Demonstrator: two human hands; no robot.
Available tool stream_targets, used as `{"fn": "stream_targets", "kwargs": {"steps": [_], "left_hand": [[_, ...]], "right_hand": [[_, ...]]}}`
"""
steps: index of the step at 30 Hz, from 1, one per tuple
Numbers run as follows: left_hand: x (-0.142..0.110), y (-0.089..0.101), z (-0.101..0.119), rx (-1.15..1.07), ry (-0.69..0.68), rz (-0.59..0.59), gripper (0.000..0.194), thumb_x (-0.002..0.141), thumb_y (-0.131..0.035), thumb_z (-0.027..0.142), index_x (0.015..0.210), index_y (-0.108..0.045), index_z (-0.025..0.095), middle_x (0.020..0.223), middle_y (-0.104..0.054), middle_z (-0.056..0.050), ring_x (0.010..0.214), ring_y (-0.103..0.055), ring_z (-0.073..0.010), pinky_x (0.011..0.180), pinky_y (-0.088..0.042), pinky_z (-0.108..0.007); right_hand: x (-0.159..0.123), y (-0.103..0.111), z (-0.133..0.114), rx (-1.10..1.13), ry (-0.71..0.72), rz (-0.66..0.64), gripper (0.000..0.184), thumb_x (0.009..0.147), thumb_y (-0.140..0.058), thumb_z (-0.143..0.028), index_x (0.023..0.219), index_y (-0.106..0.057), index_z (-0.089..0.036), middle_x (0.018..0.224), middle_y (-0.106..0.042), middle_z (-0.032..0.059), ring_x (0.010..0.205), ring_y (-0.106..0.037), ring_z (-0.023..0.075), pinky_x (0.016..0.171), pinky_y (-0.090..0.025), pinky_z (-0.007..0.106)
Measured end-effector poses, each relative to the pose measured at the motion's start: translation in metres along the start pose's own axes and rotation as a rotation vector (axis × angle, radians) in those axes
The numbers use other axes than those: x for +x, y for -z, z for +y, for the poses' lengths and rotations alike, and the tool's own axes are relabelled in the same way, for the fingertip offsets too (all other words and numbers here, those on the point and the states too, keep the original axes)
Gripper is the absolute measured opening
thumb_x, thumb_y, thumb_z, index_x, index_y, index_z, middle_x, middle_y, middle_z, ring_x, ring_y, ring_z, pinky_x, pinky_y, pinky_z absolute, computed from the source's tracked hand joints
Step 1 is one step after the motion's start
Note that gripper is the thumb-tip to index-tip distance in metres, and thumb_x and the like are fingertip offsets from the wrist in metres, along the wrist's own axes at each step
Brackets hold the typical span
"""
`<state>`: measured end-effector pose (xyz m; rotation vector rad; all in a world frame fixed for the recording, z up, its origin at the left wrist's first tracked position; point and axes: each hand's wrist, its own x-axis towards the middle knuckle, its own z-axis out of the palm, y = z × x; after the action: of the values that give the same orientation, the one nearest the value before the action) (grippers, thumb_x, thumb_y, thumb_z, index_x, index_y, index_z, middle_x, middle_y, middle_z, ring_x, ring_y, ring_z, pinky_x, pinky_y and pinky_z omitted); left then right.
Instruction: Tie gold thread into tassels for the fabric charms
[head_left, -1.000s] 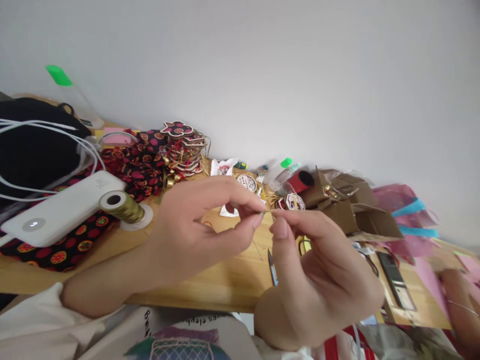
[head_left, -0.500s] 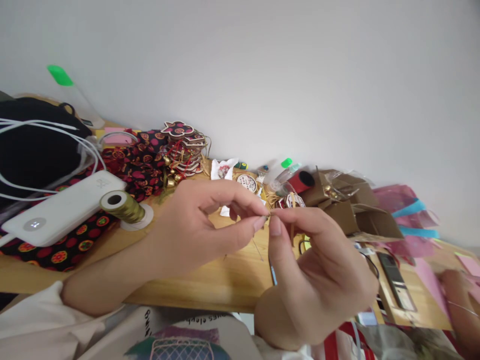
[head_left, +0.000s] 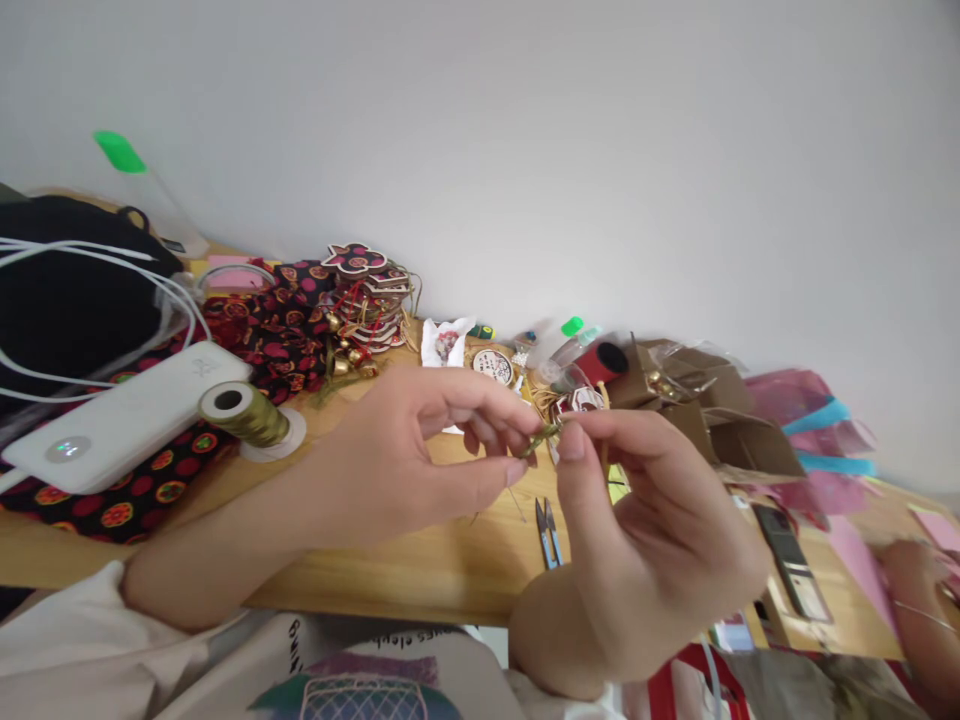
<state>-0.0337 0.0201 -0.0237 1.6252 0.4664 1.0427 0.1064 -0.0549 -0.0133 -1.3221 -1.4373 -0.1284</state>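
A short twisted piece of olive-green cord (head_left: 538, 438) is stretched between my two hands above the wooden table. The thumb and fingertips of my left hand (head_left: 420, 460) close on its left end. My right hand (head_left: 652, 520) pinches the other end between thumb and index finger. A pale tan strip (head_left: 604, 425) shows behind the right fingers; what it joins is hidden. Below the hands lie blue-handled thread snips (head_left: 553, 545) and a thin needle-like piece (head_left: 517, 505). Left of my left hand stands a tilted spool of olive-green thread (head_left: 261, 423).
A white power bank (head_left: 127, 418) with cables lies on patterned dark fabric (head_left: 165, 490) at left. Stacked ornaments with bells (head_left: 371, 305) stand at the back. Cardboard boxes (head_left: 739, 440) and pink bags are at right. Another person's arm (head_left: 919, 600) rests at the far right.
The fingertips have moved slightly apart, and more of the green cord shows between them. My right hand has shifted a little right, uncovering the snips.
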Motion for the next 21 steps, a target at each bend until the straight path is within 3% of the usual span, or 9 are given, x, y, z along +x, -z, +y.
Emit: {"fn": "stream_targets", "kwargs": {"steps": [10,21], "left_hand": [[0.0012,0.0003,0.0013,-0.029,0.074,-0.026,0.016,0.076,-0.062,0.01,0.083,-0.069,0.023,0.067,-0.067,0.004,0.057,-0.062,-0.0111,0.045,-0.048,-0.019],[0.0052,0.0013,0.0046,-0.17,0.168,-0.081,0.016,0.074,-0.059,0.008,0.079,-0.066,0.021,0.06,-0.062,0.004,0.05,-0.055,-0.0089,0.043,-0.044,-0.017]], "right_hand": [[0.0003,0.0009,-0.0017,-0.02,-0.016,0.003,0.022,0.084,-0.063,-0.006,0.088,-0.067,-0.027,0.068,-0.062,-0.0027,0.064,-0.058,0.0156,0.053,-0.044,0.032],[0.0022,0.0017,-0.0017,-0.003,0.007,-0.019,0.02,0.083,-0.063,-0.005,0.087,-0.066,-0.025,0.067,-0.061,-0.0033,0.062,-0.056,0.0139,0.051,-0.042,0.03]]}}
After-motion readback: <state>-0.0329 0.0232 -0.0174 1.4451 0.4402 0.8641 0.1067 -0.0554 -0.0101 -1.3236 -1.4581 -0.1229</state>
